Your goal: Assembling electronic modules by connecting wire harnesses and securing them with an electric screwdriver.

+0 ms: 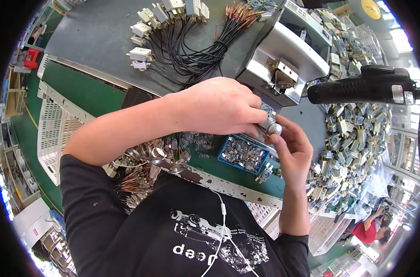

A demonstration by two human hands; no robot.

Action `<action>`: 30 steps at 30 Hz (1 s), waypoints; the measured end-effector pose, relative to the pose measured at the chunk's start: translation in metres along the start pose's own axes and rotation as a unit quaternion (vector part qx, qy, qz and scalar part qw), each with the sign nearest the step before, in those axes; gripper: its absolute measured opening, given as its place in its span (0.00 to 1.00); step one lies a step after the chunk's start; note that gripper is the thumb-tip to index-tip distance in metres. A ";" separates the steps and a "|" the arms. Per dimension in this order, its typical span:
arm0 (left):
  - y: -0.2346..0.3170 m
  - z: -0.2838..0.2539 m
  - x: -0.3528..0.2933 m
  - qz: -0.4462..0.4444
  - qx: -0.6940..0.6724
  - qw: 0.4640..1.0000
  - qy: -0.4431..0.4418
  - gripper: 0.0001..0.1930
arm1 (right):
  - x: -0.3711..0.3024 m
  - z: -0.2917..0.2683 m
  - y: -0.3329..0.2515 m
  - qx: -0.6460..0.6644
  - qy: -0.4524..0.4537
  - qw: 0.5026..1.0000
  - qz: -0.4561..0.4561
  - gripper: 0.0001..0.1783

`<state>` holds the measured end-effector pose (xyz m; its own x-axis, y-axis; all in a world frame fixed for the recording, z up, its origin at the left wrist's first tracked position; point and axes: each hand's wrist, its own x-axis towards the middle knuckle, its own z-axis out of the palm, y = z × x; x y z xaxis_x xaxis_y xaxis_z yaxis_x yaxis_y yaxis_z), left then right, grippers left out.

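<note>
Both hands meet over the near part of the bench, at a small grey part (266,117) with a round silver metal cap (274,129). My left hand (219,108) reaches across from the left, its fingers closed on the grey end. My right hand (293,145) pinches around the capped end with thumb and fingers. Fingers hide much of the part, so its exact kind is unclear. Just below the hands lies a blue tray (243,154) of small metal pieces. Next to it is a loose grey-and-white part (264,173).
Black cables (187,57) with white connector blocks and copper-coloured ends lie at the back. A metal fixture (286,57) stands beyond my hands; a black handheld tool (362,87) juts in from the right. Grey-and-white parts (353,138) pile up right. Springs (196,138) and round metal parts (159,154) lie left.
</note>
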<state>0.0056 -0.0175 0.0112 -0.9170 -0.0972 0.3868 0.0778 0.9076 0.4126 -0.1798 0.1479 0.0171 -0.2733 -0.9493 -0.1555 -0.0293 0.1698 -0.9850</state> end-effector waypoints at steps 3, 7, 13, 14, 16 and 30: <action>-0.001 0.003 0.001 0.003 -0.004 1.000 0.008 0.14 | 0.004 -0.001 -0.001 -0.134 -0.086 0.986 -0.044 0.20; -0.002 0.006 0.002 0.006 0.022 0.998 -0.055 0.15 | 0.025 -0.011 -0.010 -0.185 -0.211 0.959 0.040 0.19; 0.003 -0.003 0.003 -0.034 -0.013 0.994 -0.105 0.16 | 0.005 -0.016 -0.008 -0.213 -0.112 0.970 -0.018 0.19; 0.003 -0.005 0.000 -0.013 -0.033 0.995 -0.095 0.18 | 0.004 -0.018 -0.011 -0.212 -0.113 0.970 -0.020 0.19; -0.001 -0.010 0.002 -0.019 -0.049 0.996 -0.076 0.20 | -0.002 -0.024 -0.020 -0.184 0.074 0.974 -0.109 0.22; -0.025 0.011 0.030 -0.139 0.001 0.977 -0.162 0.18 | 0.074 -0.050 -0.080 -0.084 0.216 0.848 -0.476 0.34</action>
<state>-0.0282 -0.0391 0.0037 -0.9784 -0.2057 -0.0220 -0.1923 0.8656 0.4624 -0.2456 0.0774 0.0877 -0.3742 -0.4981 0.7822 -0.5604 -0.5506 -0.6187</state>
